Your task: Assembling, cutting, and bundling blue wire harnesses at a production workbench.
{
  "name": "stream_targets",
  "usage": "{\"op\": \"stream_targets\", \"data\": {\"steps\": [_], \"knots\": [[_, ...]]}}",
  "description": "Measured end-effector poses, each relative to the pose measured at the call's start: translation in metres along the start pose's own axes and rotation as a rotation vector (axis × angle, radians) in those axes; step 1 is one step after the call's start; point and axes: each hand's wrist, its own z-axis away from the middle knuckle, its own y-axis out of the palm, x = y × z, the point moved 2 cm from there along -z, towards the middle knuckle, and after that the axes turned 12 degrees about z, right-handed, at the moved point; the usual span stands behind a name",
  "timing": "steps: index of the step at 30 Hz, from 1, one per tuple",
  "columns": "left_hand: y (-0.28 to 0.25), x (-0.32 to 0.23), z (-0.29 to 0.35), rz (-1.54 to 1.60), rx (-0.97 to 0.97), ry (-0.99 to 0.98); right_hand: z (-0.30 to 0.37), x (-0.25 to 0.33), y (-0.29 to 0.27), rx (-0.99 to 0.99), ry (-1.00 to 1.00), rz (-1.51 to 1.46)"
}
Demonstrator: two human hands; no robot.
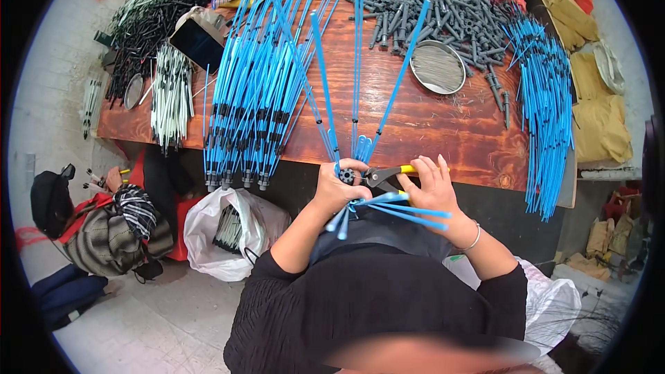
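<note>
Close to the table's front edge, my left hand (337,188) is closed round a black round toothed hub (348,176). Long blue rods (320,69) fan out from it, some reaching over the table and shorter ones pointing toward my lap. My right hand (433,190) grips pliers (379,176) with dark jaws and yellow handles, its fingers partly spread along them. The jaws are at the hub's right side, beside my left fingertips. A thin wire seems to show between jaws and hub, too small to make out well.
On the wooden table (409,138) lie bundled blue rods with black joints (253,90), white rods (171,90), heaped grey plastic parts (443,0), and a round dish of thin pins (438,67). More blue rods (547,118) hang over the right edge. A white sack (239,235) and another person (118,221) are at left.
</note>
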Motion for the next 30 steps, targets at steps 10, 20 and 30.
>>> {"op": "stream_targets", "data": {"steps": [10, 20, 30], "knots": [[0.001, -0.002, 0.003, -0.018, -0.038, 0.053, -0.005, -0.007, 0.003, -0.007, -0.108, -0.029], [0.01, -0.004, 0.002, -0.113, -0.036, 0.097, -0.014, -0.008, 0.006, 0.035, -0.13, -0.069], [0.009, -0.006, 0.001, -0.102, -0.082, 0.067, -0.015, -0.008, 0.008, 0.112, -0.084, -0.071]]}}
